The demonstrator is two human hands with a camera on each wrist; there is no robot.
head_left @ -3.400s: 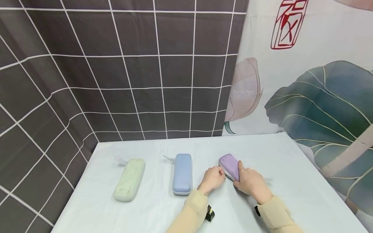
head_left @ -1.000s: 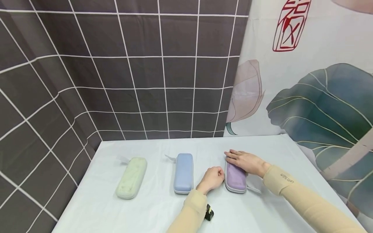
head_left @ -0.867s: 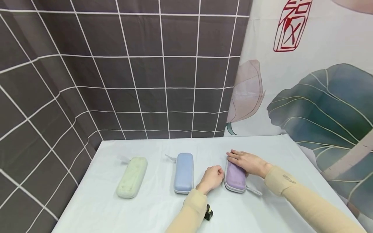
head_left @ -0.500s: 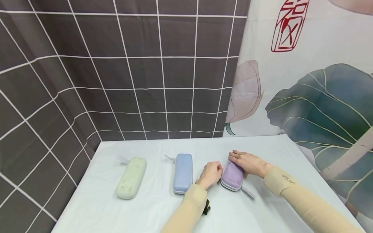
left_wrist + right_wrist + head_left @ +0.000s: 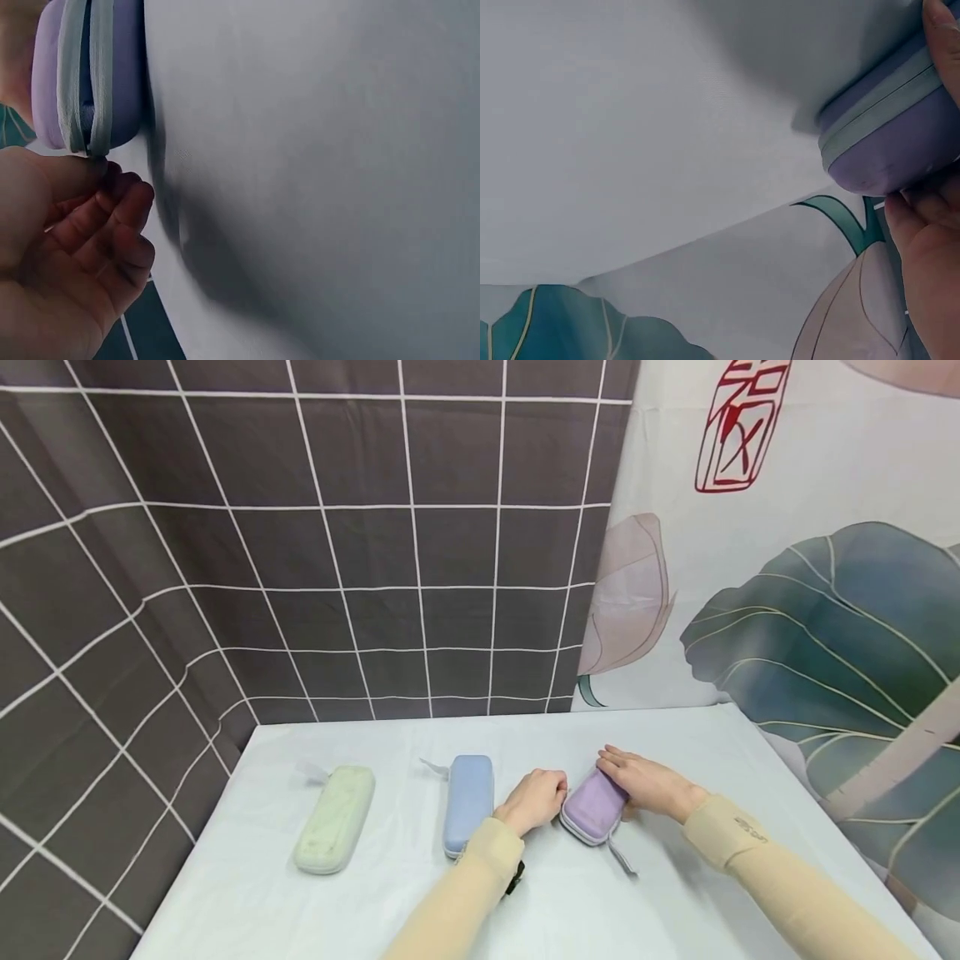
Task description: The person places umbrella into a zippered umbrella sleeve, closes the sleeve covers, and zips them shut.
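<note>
A purple zippered case (image 5: pixel 594 807) lies slanted on the white table, its grey wrist strap (image 5: pixel 621 858) trailing toward the near side. My right hand (image 5: pixel 651 787) grips its far end, thumb on one side and fingers on the other. At the case's left side, my left hand (image 5: pixel 534 802) pinches at the zipper; the pull itself is hidden by the fingertips. Close up in the left wrist view, a dark gap shows between the two grey zipper tapes (image 5: pixel 101 75) just above the thumb. The right wrist view shows the closed-looking zipper band (image 5: pixel 877 112) at the other end.
A blue zippered case (image 5: pixel 468 802) lies left of my left hand, partly behind the sleeve. Farther left is a pale green case (image 5: pixel 335 820). Dark grid cloth (image 5: pixel 375 543) and a flower-print cloth (image 5: pixel 840 635) hang behind the white table (image 5: pixel 675 902).
The right hand has shifted from the case's near right to its far end. The case has turned, its near end swinging left. Lately the left hand has slid away from me along its side.
</note>
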